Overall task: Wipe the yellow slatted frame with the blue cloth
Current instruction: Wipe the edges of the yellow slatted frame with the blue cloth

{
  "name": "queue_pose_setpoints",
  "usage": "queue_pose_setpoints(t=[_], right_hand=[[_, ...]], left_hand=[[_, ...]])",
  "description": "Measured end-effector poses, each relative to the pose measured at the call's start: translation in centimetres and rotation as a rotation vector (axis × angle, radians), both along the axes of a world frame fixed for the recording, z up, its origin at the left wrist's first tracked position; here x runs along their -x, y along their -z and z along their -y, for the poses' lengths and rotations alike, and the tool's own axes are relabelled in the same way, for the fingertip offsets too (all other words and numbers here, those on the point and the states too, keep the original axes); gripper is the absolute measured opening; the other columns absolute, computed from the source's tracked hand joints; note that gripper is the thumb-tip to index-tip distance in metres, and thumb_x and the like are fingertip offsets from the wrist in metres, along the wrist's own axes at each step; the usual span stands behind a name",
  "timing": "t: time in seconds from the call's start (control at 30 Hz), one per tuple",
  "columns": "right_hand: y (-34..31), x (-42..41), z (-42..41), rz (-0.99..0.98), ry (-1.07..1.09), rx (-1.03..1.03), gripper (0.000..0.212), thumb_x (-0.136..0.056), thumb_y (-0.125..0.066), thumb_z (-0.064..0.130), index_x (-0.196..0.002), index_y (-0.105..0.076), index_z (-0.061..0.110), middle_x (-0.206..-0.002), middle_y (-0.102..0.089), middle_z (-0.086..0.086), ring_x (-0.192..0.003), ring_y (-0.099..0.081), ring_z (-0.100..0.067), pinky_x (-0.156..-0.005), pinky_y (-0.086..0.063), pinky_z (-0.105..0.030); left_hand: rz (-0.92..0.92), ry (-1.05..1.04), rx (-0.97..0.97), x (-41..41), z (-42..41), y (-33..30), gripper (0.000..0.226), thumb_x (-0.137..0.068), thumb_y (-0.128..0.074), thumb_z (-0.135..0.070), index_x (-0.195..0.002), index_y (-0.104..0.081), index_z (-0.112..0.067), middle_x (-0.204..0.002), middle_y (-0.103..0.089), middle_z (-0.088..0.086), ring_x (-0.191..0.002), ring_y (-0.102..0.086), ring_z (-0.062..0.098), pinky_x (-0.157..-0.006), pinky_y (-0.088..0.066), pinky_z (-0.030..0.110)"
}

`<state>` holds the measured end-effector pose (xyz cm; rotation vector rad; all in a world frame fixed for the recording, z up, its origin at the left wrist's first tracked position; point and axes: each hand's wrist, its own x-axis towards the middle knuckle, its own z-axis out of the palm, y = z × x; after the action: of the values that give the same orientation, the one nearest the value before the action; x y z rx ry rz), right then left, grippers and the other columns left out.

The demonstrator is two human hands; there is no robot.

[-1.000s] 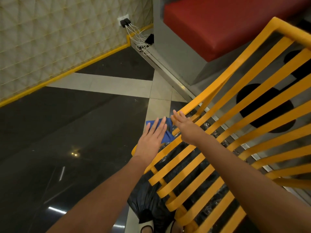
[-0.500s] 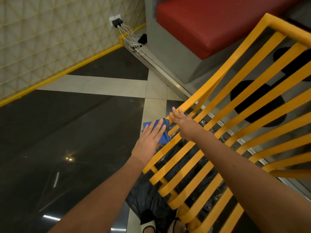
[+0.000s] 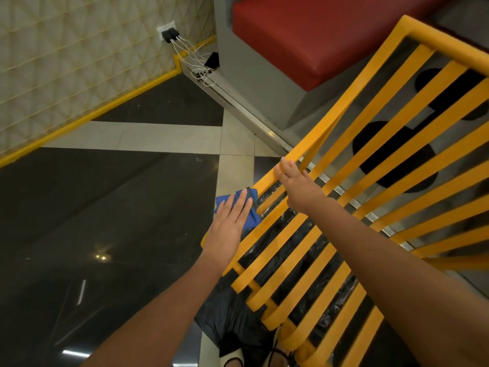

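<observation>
The yellow slatted frame (image 3: 352, 197) leans tilted across the right half of the view, its slats running from lower left to upper right. A folded blue cloth (image 3: 250, 207) lies against the frame's left edge rail. My left hand (image 3: 229, 226) presses flat on the cloth, fingers extended and together. My right hand (image 3: 296, 185) grips the same edge rail just above the cloth, fingers curled over it. Much of the cloth is hidden under my left hand.
Glossy dark floor tiles with pale strips spread to the left. A grey bench with a red cushion (image 3: 317, 30) stands behind the frame. A wall socket with chargers and white cables (image 3: 169, 34) sits at the back. Dark fabric (image 3: 232, 321) lies under the frame's lower end.
My left hand and the cloth have slid slightly down the rail, while my right hand has shifted up it, so the two hands are now further apart.
</observation>
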<state>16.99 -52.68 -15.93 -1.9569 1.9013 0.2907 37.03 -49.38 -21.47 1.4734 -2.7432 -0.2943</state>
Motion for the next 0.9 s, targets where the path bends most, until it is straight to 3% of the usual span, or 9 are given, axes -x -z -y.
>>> queue_pose_setpoints(t=[0.1,0.23,0.3,0.4,0.53,0.63,0.77,0.83,0.9], right_hand=[[0.0,2.3,1.1,-0.056,-0.007,0.010,0.085,-0.086,-0.046,-0.011,-0.151,0.002,0.015,-0.158,0.015,-0.005,-0.145,0.011,-0.026,-0.118,-0.008,-0.045],[0.2,4.0,2.5,-0.097,-0.025,0.035,0.086,-0.086,-0.047,-0.010,-0.151,0.003,0.017,-0.158,0.017,-0.004,-0.145,0.013,-0.026,-0.118,-0.007,-0.045],[0.4,4.2,2.6,-0.105,-0.044,0.049,0.087,-0.086,-0.048,-0.009,-0.151,0.004,0.017,-0.157,0.018,-0.005,-0.145,0.014,-0.026,-0.118,-0.007,-0.045],[0.6,4.3,2.5,-0.088,-0.045,0.055,0.087,-0.086,-0.050,-0.007,-0.150,0.005,0.016,-0.157,0.019,-0.006,-0.145,0.014,-0.027,-0.118,-0.007,-0.046],[0.5,4.2,2.7,-0.070,-0.048,0.040,0.088,-0.087,-0.052,-0.004,-0.150,0.006,0.014,-0.157,0.019,-0.007,-0.144,0.015,-0.028,-0.118,-0.008,-0.045],[0.2,4.3,2.7,-0.068,-0.049,0.025,0.087,-0.087,-0.052,-0.004,-0.150,0.005,0.014,-0.157,0.019,-0.008,-0.144,0.015,-0.029,-0.119,-0.007,-0.046],[0.1,4.4,2.8,-0.038,-0.052,0.002,0.088,-0.086,-0.053,-0.006,-0.150,0.005,0.014,-0.157,0.019,-0.007,-0.144,0.015,-0.029,-0.118,-0.008,-0.047],[-0.1,4.5,2.9,-0.036,-0.064,-0.004,0.089,-0.086,-0.053,-0.006,-0.150,0.004,0.014,-0.157,0.019,-0.007,-0.144,0.015,-0.029,-0.118,-0.009,-0.047],[-0.3,4.9,3.1,-0.032,-0.082,-0.017,0.088,-0.086,-0.052,-0.007,-0.151,0.003,0.014,-0.157,0.018,-0.006,-0.145,0.015,-0.028,-0.118,-0.009,-0.047]], left_hand=[[-0.008,0.016,-0.027,3.7,2.5,-0.9,0.077,-0.090,-0.043,0.004,-0.148,0.004,-0.016,-0.157,0.010,0.002,-0.144,0.001,0.022,-0.116,-0.004,0.036],[-0.066,-0.003,-0.072,5.9,3.9,-0.9,0.079,-0.090,-0.047,0.001,-0.148,0.003,-0.018,-0.157,0.008,0.000,-0.144,-0.001,0.021,-0.117,-0.012,0.038],[-0.067,-0.031,-0.040,4.6,2.9,-0.6,0.083,-0.084,-0.054,0.003,-0.147,-0.004,-0.016,-0.157,-0.005,0.003,-0.143,-0.013,0.024,-0.114,-0.024,0.040],[-0.082,-0.085,0.080,1.3,0.1,0.5,0.091,-0.061,-0.072,0.010,-0.141,-0.032,-0.009,-0.147,-0.037,0.011,-0.132,-0.039,0.030,-0.103,-0.037,0.042],[-0.076,-0.191,0.082,0.7,-1.4,0.8,0.097,-0.056,-0.076,0.010,-0.138,-0.029,-0.009,-0.144,-0.040,0.014,-0.131,-0.034,0.031,-0.098,-0.045,0.048],[-0.066,-0.332,0.074,2.8,-1.4,0.5,0.098,-0.053,-0.079,0.010,-0.138,-0.034,-0.007,-0.143,-0.041,0.015,-0.129,-0.036,0.032,-0.101,-0.035,0.053],[-0.129,-0.555,0.023,6.3,-1.1,-0.1,0.086,-0.063,-0.075,0.007,-0.139,-0.037,-0.005,-0.145,-0.037,0.015,-0.131,-0.039,0.034,-0.107,-0.020,0.050],[-0.123,-0.522,0.013,8.2,0.2,-0.6,0.082,-0.072,-0.068,0.006,-0.144,-0.029,-0.007,-0.150,-0.029,0.014,-0.135,-0.033,0.032,-0.110,-0.016,0.047],[-0.137,-0.445,-0.015,10.1,2.0,-0.9,0.077,-0.086,-0.053,0.001,-0.148,-0.009,-0.010,-0.156,-0.010,0.011,-0.141,-0.016,0.028,-0.115,-0.006,0.043]])
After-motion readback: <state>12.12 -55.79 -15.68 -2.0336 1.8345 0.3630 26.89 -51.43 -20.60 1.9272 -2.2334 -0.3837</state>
